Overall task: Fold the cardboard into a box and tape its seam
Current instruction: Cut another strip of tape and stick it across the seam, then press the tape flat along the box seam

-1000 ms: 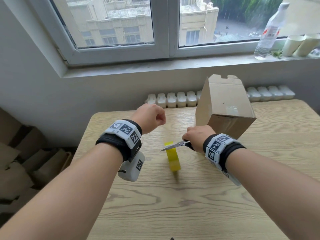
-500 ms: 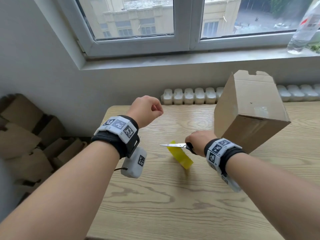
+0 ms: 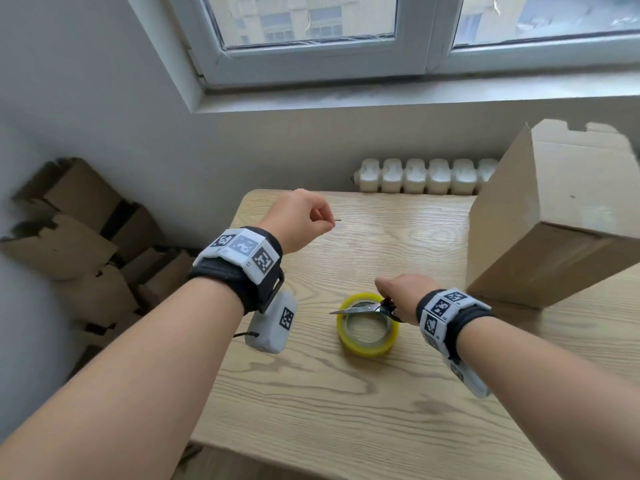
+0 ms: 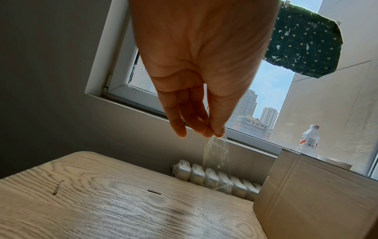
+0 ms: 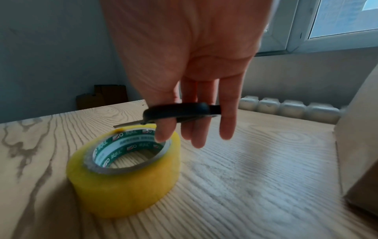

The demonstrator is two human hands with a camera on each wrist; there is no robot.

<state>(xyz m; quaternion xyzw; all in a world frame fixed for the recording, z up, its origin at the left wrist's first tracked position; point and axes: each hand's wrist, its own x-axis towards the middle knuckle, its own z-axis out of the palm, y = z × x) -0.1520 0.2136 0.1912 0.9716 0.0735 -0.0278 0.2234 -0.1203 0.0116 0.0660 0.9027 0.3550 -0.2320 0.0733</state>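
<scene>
The cardboard box (image 3: 554, 216) stands folded and upright at the far right of the wooden table (image 3: 346, 410), tilted a little on its lower edge, open flaps uppermost; a clear patch of tape seems already to sit on its front face. Judge it light, hollow and stiff along its creases but easily dented on a flat panel, so take it by its corners or edges rather than pressing mid-panel, and steady it before you smooth anything on. Your left hand (image 3: 298, 220), raised over the far left of the table and well apart from the box, pinches a short cut strip of clear tape (image 4: 216, 155) between thumb and fingertips; the strip hangs limp beneath them, thin, floppy and likely to curl onto itself or cling to skin, so hold it only by its top end. Your right hand (image 3: 405, 292), near the box's lower left corner but not touching it, carries the black-handled scissors (image 5: 178, 111) on thumb and fingers, the other fingers hanging loosely straight and the blades all but closed. Directly beneath the blades, the yellow tape roll (image 3: 367, 325) lies flat on the table. Brown flattened cartons (image 3: 69, 237) lie heaped on the floor to your left.
</scene>
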